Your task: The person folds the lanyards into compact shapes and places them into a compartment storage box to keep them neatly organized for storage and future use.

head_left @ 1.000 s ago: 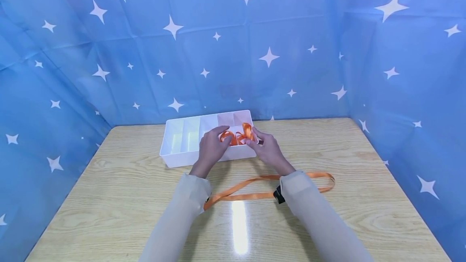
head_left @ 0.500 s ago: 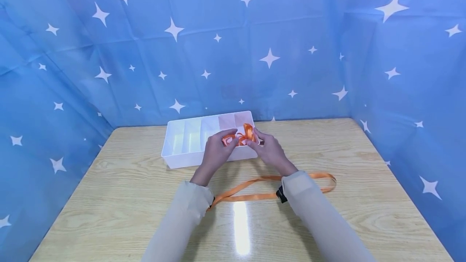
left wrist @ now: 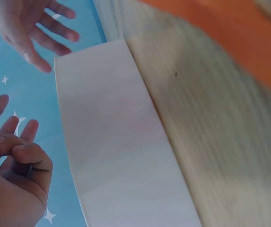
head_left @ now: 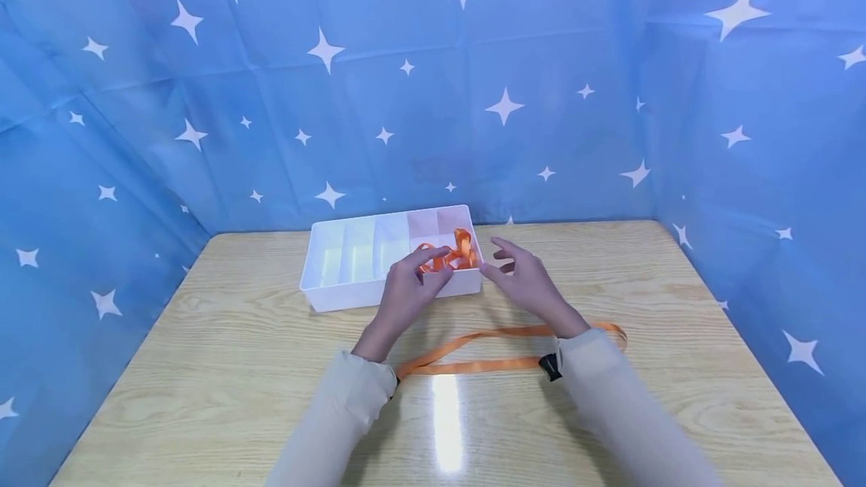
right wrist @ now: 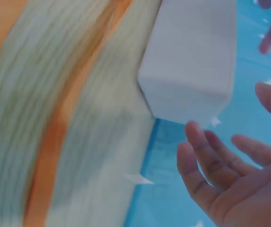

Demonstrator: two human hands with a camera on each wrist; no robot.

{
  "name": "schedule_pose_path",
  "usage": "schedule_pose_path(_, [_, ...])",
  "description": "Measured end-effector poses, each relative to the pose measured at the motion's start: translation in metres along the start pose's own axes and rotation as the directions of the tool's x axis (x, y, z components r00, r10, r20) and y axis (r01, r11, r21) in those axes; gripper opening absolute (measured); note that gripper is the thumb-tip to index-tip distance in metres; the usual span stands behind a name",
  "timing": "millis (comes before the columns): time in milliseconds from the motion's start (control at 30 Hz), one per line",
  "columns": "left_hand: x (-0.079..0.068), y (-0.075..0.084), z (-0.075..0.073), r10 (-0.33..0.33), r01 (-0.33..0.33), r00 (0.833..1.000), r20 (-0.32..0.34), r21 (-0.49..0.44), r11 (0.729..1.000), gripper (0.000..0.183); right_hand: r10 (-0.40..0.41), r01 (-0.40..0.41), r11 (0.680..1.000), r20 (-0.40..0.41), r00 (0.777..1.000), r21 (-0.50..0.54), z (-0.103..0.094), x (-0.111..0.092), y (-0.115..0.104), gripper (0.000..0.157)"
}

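A white divided box [head_left: 345,294] stands toward the back of the table. Loops of orange ribbon [head_left: 463,248] lie in its right-hand compartments, some rising above the front rim. At the front rim my left hand [head_left: 406,288] hovers by the loops, thumb and index finger spread; in the left wrist view its other fingers bend loosely, and I see nothing in its grasp. My right hand [head_left: 530,284] is just off the box's right end, its fingers spread and holding nothing. The left hand partly hides the ribbon and the box front.
A long loop of orange ribbon [head_left: 467,366] lies on the wooden table [head_left: 203,367], passing beneath both forearms. Behind the table hangs a blue curtain [head_left: 419,111] with white stars. The box's left compartments [head_left: 361,250] show bare white floors.
My right hand has let go of the ribbon at the box's right end and drawn away to the right, fingers spreading. My left hand has shifted slightly right and stays near the loops.
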State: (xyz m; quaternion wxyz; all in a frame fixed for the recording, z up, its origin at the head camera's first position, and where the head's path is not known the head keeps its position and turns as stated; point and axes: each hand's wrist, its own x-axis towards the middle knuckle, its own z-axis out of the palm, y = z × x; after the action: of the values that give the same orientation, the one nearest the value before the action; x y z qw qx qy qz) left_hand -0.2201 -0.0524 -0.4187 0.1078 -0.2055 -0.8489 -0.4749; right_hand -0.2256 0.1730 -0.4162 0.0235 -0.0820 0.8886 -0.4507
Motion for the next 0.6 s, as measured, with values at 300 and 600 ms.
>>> schedule_pose_path(300, [-0.012,0.002,0.007,0.0,0.007,0.986,0.168,-0.043,0.999,0.036,-0.093,0.099,0.99,0.06,0.994,-0.101,-0.014,-0.031,-0.004,0.061])
schedule_pose_path(600, [-0.023,0.001,0.011,-0.064,0.081,0.958,0.281,-0.049,0.995,0.042,-0.099,0.115,0.989,0.159,0.982,-0.096,-0.021,-0.056,0.002,0.062])
